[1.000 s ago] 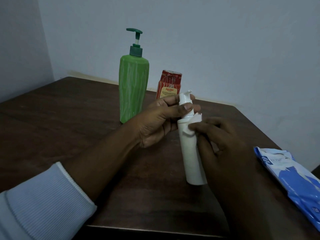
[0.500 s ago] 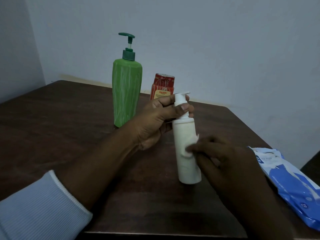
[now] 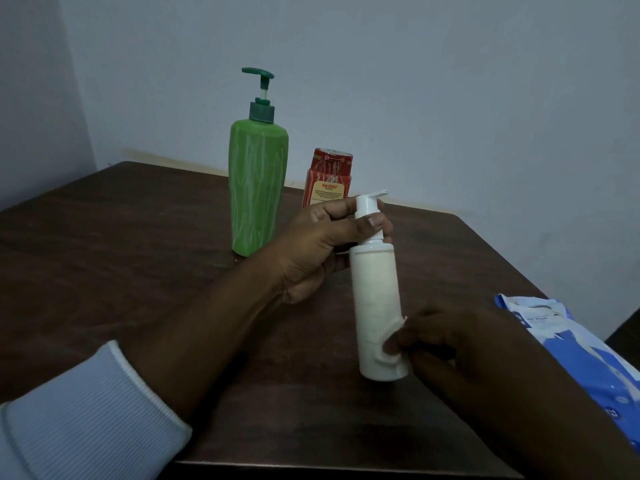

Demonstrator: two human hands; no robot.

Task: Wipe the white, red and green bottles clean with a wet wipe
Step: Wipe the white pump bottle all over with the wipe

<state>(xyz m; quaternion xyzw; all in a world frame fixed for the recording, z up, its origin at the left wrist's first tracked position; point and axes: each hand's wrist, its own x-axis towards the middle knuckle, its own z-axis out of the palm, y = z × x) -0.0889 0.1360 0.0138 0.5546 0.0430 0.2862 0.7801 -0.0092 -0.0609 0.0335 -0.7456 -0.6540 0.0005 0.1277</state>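
A white pump bottle [image 3: 375, 299] stands near the middle of the dark wooden table [image 3: 121, 244]. My left hand [image 3: 325, 247] grips its pump neck between thumb and fingers. My right hand [image 3: 460, 344] pinches a white wet wipe [image 3: 393, 355] against the bottle's lower right side, close to its base; most of the wipe is hidden under the fingers. A tall green pump bottle [image 3: 257, 188] stands upright behind, to the left. A red bottle [image 3: 329, 178] with a yellow label stands just right of it, partly hidden behind my left hand.
A blue and white wet wipe pack [image 3: 581, 355] lies flat at the table's right edge, beside my right wrist. Pale walls close in behind and to the left. The table's front edge runs just below my forearms.
My right hand with the wipe has slid down the white bottle from just under the pump to near the base. My left hand has kept its grip on the pump neck.
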